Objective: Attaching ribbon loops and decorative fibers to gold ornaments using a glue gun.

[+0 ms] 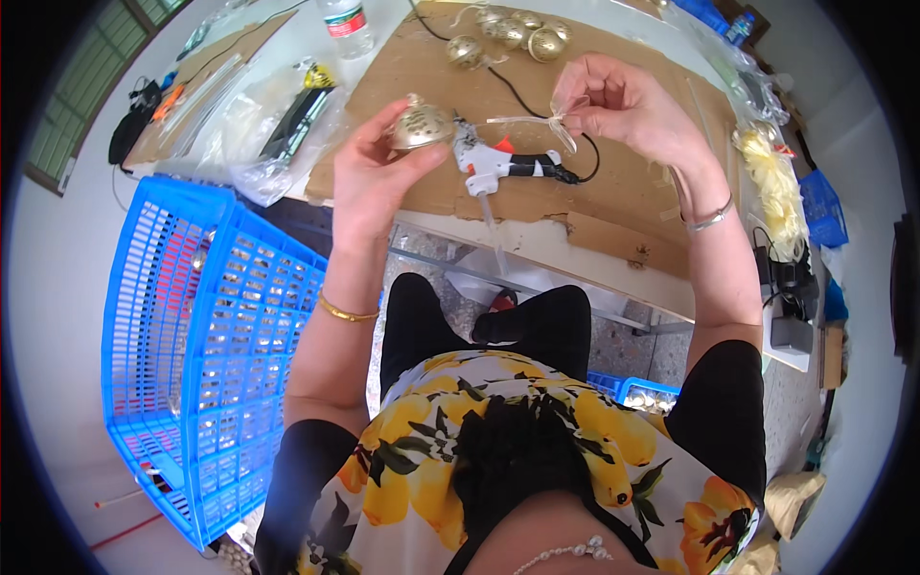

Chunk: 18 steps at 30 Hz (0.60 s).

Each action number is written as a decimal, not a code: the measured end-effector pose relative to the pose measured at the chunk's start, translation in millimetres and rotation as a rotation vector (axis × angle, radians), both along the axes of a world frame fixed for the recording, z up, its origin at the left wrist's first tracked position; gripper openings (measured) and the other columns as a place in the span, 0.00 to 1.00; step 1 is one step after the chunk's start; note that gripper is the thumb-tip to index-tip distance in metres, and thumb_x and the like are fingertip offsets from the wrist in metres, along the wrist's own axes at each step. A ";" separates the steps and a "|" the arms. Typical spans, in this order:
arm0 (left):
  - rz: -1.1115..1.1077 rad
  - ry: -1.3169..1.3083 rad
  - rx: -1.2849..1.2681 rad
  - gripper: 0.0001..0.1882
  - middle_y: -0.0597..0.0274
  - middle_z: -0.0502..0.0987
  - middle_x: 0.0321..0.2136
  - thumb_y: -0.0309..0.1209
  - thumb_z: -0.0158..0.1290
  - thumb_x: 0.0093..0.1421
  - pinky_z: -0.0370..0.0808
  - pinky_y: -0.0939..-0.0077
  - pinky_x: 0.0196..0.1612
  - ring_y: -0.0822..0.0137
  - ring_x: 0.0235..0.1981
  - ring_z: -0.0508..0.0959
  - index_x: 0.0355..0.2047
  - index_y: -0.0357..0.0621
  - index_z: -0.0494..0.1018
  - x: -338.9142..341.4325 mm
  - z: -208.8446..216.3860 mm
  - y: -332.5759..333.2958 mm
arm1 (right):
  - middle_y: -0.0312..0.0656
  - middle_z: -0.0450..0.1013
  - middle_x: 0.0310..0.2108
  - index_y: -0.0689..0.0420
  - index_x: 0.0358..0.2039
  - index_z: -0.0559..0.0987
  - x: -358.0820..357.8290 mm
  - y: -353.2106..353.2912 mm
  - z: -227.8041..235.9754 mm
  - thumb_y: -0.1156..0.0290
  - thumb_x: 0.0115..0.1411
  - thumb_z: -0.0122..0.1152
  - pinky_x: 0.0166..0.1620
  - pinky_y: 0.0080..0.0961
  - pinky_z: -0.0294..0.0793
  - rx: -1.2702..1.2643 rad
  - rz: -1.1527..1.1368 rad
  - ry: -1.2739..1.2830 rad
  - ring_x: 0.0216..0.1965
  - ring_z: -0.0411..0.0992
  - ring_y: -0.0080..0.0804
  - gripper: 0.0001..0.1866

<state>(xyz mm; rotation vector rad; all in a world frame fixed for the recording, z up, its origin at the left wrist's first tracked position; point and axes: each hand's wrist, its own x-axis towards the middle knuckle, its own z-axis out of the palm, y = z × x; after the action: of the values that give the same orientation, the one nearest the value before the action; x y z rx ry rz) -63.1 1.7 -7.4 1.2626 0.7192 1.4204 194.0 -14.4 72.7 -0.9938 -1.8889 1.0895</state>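
Note:
My left hand (pixel 366 177) grips a pale gold ball ornament (pixel 422 127) with a perforated pattern, its small cap pointing up. To the right, my right hand (pixel 637 107) pinches a sheer cream ribbon bow (pixel 556 124), whose tails stretch left toward the ball without reaching it. Between and below the hands, a white and black glue gun (pixel 487 165) lies on a brown cardboard sheet (pixel 383 81). A clear glue stick (pixel 494 230) sticks out past the table edge from it. Several more gold ball ornaments (pixel 508 33) sit together at the far side of the cardboard.
A tall blue plastic crate (pixel 216 326) stands on my left, with shiny balls inside. Clear plastic bags (pixel 247 134) and a water bottle (pixel 348 31) occupy the table's left part. A pale yellow ribbon bundle (pixel 774 187) lies at the right edge. A black cord (pixel 513 88) crosses the cardboard.

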 end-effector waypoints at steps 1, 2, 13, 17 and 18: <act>-0.010 0.042 0.021 0.30 0.57 0.75 0.37 0.17 0.61 0.42 0.73 0.80 0.41 0.71 0.36 0.75 0.48 0.32 0.66 1.8 3.0 -1.4 | 0.31 0.70 0.28 0.61 0.33 0.75 -3.4 0.4 -0.8 0.84 0.50 0.54 0.35 0.13 0.67 0.021 0.080 0.004 0.29 0.67 0.16 0.09; 0.003 0.063 0.066 0.29 0.59 0.75 0.36 0.18 0.62 0.42 0.73 0.81 0.39 0.73 0.35 0.75 0.47 0.32 0.67 3.3 4.4 -1.5 | 0.31 0.70 0.28 0.61 0.33 0.75 -8.9 -2.6 0.6 0.84 0.50 0.54 0.35 0.13 0.67 0.024 0.097 0.011 0.29 0.67 0.16 0.09; -0.004 0.315 0.285 0.28 0.63 0.73 0.33 0.24 0.65 0.38 0.73 0.81 0.34 0.74 0.31 0.74 0.42 0.36 0.71 22.5 6.6 -11.3 | 0.36 0.70 0.23 0.60 0.33 0.73 -50.3 -8.6 3.8 0.80 0.48 0.55 0.29 0.18 0.67 0.489 0.022 -0.354 0.25 0.68 0.21 0.09; 0.030 0.474 0.392 0.28 0.60 0.73 0.34 0.24 0.65 0.36 0.74 0.78 0.35 0.70 0.32 0.75 0.41 0.37 0.71 24.6 10.6 -16.7 | 0.39 0.71 0.24 0.60 0.33 0.69 -46.0 -3.1 -2.6 0.79 0.49 0.55 0.28 0.22 0.69 0.626 -0.020 -0.389 0.24 0.70 0.28 0.10; 0.029 0.510 0.404 0.28 0.59 0.73 0.34 0.24 0.65 0.36 0.74 0.78 0.35 0.68 0.32 0.75 0.41 0.38 0.71 25.6 12.4 -18.1 | 0.39 0.71 0.24 0.60 0.33 0.69 -45.5 -3.2 -3.3 0.79 0.49 0.55 0.28 0.22 0.69 0.623 -0.022 -0.387 0.24 0.70 0.28 0.10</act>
<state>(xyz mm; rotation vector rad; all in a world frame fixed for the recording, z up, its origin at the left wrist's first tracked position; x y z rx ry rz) -37.6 -16.4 4.9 1.9790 0.8098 1.3150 148.5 -17.6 69.4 -0.8856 -2.3070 0.2483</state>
